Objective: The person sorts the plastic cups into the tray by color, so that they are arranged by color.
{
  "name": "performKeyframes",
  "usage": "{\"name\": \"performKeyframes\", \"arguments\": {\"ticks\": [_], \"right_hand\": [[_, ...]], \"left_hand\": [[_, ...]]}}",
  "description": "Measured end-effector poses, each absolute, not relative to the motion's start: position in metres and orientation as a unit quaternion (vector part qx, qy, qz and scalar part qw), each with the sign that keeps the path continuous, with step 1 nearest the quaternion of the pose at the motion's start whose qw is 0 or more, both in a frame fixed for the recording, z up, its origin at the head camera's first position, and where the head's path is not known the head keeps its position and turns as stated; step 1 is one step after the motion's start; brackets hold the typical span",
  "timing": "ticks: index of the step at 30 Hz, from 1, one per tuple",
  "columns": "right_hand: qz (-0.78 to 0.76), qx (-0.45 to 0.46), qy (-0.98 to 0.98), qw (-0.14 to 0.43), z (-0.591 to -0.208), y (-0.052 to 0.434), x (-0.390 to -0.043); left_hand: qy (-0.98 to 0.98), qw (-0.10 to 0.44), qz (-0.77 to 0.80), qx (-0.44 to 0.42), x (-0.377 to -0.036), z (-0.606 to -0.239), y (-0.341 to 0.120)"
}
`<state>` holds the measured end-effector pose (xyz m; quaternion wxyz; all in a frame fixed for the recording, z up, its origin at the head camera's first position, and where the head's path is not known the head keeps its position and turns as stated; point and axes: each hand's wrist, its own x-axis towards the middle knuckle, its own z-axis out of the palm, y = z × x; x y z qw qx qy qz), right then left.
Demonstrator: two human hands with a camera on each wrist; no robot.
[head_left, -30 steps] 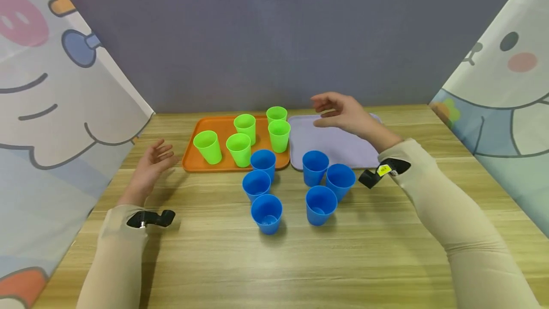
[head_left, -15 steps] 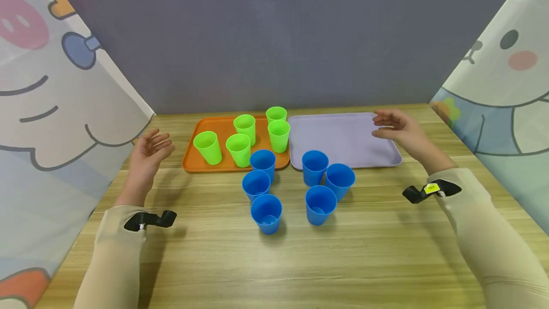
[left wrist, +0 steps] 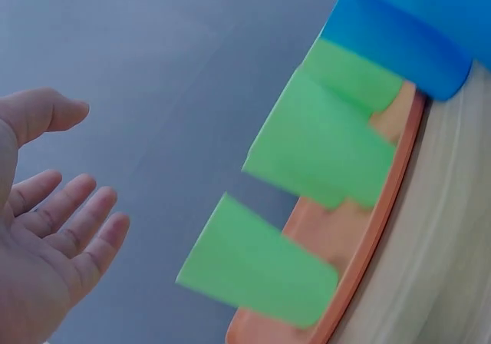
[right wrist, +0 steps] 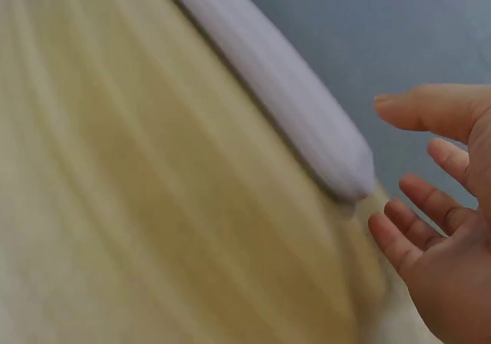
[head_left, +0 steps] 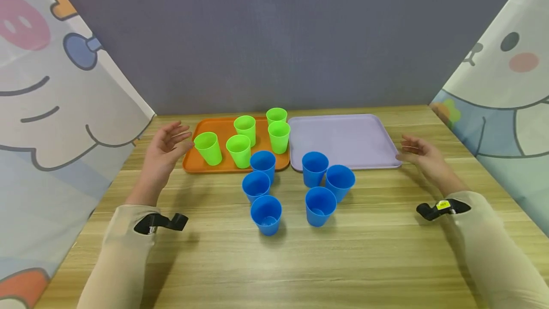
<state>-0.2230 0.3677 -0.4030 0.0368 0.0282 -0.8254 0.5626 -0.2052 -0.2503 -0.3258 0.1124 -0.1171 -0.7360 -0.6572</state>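
My left hand (head_left: 167, 149) hovers by the left side of the orange tray (head_left: 190, 159), fingers relaxed and holding nothing. Closest to it stands a green cup (head_left: 208, 149), upright on that tray. In the left wrist view the same green cup (left wrist: 261, 267) is apart from the fingers. Several more green cups (head_left: 238, 151) share the tray. My right hand (head_left: 422, 156) is beside the right front corner of the lilac tray (head_left: 343, 139), its palm bare. The right wrist view puts the fingers just off the lilac tray's corner (right wrist: 349, 171).
Several blue cups stand upright in front of the trays, in a left group (head_left: 266, 216) and a right group (head_left: 320, 206). The trays lie side by side on the wooden table (head_left: 300, 271). A grey wall (head_left: 283, 37) rises behind, and printed cloth panels (head_left: 510, 85) flank the table.
My right hand has moved right and down from above the lilac tray to beside its corner. My left hand has shifted right, toward the orange tray. The cups have stayed put.
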Motion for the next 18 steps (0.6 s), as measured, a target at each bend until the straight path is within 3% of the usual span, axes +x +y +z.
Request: {"name": "performKeyframes", "arguments": {"ticks": [9,18], "right_hand": [[0.643,0.009,-0.761,0.084,-0.423,0.375,-0.216],[0.747,0.109,-0.655,0.03,-0.426,0.376,-0.217]], "left_hand": [[-0.77,0.043,-0.602,-0.205,-0.206,-0.33,-0.218],[-0.783,-0.03,-0.577,-0.232,-0.212,-0.337,-0.194]]}}
